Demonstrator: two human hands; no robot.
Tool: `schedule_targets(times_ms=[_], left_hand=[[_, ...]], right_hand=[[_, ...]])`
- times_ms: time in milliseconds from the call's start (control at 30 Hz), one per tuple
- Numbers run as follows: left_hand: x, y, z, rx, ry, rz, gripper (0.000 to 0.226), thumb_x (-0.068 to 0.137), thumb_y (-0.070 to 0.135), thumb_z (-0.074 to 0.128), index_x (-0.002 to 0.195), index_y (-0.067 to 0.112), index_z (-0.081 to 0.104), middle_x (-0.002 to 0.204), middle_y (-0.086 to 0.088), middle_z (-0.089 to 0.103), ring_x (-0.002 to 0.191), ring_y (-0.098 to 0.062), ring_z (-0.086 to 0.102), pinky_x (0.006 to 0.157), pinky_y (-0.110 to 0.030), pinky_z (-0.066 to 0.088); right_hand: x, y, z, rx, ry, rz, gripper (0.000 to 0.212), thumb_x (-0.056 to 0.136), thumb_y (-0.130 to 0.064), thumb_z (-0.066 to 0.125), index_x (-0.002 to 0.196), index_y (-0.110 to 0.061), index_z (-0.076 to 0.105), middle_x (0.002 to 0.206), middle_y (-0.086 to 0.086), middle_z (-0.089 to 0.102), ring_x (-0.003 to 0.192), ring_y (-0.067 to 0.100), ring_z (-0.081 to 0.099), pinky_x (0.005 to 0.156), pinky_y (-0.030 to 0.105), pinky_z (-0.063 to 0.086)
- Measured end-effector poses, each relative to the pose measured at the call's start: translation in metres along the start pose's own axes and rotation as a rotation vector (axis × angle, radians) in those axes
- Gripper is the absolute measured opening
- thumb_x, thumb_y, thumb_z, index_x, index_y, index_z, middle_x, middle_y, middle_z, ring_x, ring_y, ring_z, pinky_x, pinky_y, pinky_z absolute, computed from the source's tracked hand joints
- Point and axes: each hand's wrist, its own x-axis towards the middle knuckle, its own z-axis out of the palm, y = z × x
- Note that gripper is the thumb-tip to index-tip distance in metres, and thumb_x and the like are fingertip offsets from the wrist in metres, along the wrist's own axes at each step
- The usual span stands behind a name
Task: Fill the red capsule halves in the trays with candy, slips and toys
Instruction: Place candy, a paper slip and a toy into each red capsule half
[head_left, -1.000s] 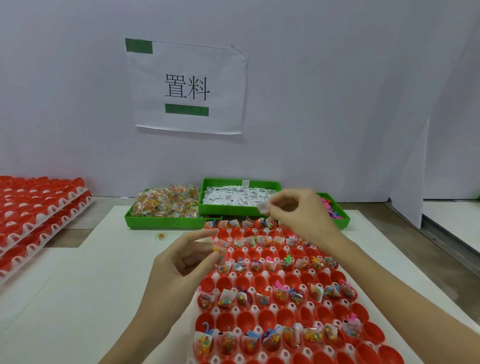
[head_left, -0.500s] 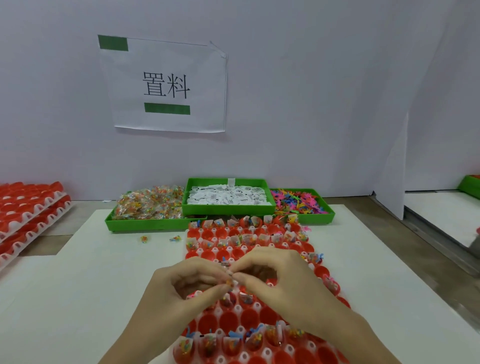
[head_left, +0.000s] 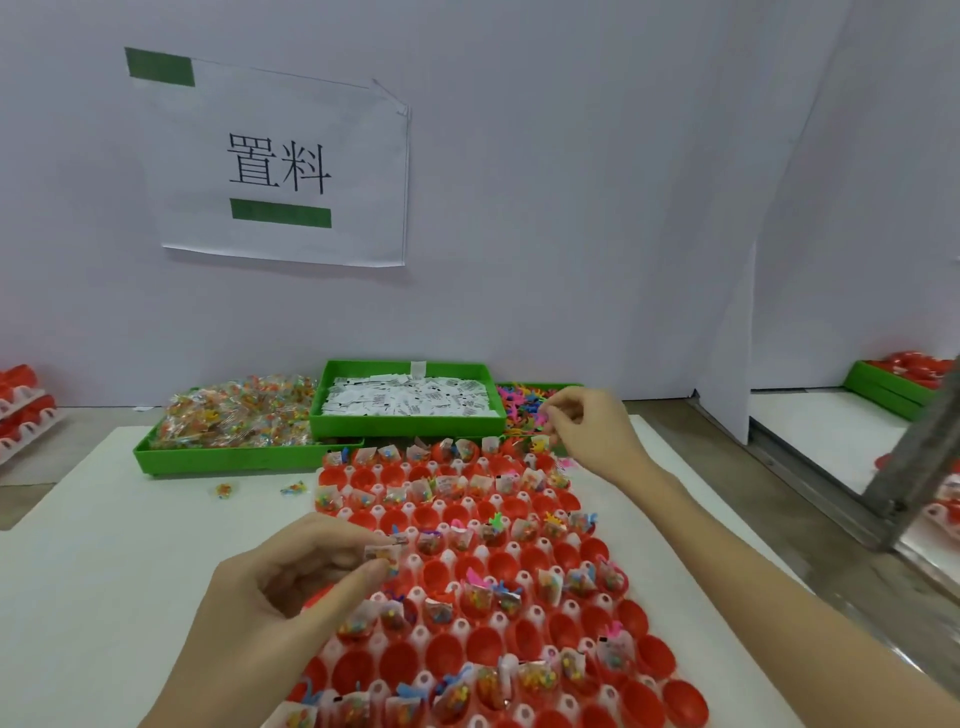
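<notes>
Left hand (head_left: 291, 582) lower left, pinching a candy packet (head_left: 383, 555) over the tray (head_left: 415, 564). Right hand (head_left: 589, 431) right of centre, fingers curled, pinching a pink toy (head_left: 543, 417), mostly hidden.

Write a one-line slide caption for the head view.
Left hand pinches a candy packet over the capsule tray; right hand picks a pink toy by the toy bin.

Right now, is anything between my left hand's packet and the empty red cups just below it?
Nothing visible. The left hand pinches the packet right above open, empty red cups; only air shows between them.
</notes>
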Motion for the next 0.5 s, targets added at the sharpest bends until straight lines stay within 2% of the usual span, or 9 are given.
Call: schedule_targets(times_ms=[67,167,333,500], left_hand=[[0.001,-0.001,-0.001,-0.003,0.007,0.004,0.023,0.074,-0.001,0.079,0.093,0.012,0.082,0.085,-0.015,0.075,0.076,-0.023,0.074,0.073,-0.02,0.06],[0.001,-0.003,-0.001,0.006,0.007,0.005,0.025,0.073,0.0,0.08,0.094,0.013,0.082,0.085,-0.016,0.074,0.076,-0.027,0.074,0.074,-0.024,0.061],[0.004,-0.004,-0.003,0.012,-0.005,0.001,0.024,0.073,0.002,0.08,0.093,0.013,0.082,0.085,-0.015,0.075,0.075,-0.024,0.074,0.071,-0.02,0.059],[0.004,-0.001,-0.003,-0.006,0.013,-0.024,0.023,0.071,0.004,0.079,0.09,0.016,0.082,0.085,-0.012,0.077,0.074,-0.02,0.075,0.069,-0.017,0.058]], right_hand=[[0.024,0.02,0.001,-0.154,0.021,0.015,0.02,0.102,-0.012,0.058,0.112,-0.006,0.074,0.105,0.009,0.076,0.095,0.021,0.071,0.094,0.037,0.055],[0.046,0.039,0.005,-0.309,-0.014,0.019,0.023,0.102,-0.012,0.059,0.119,-0.005,0.074,0.119,0.011,0.073,0.109,0.024,0.068,0.1,0.035,0.052],[0.063,0.051,0.017,-0.421,-0.121,0.032,0.02,0.094,-0.021,0.072,0.107,-0.007,0.078,0.108,0.008,0.076,0.096,0.02,0.069,0.088,0.033,0.054],[0.068,0.053,0.019,-0.439,-0.074,0.03,0.015,0.095,-0.017,0.071,0.099,-0.006,0.079,0.1,0.01,0.077,0.089,0.021,0.07,0.086,0.036,0.056]])
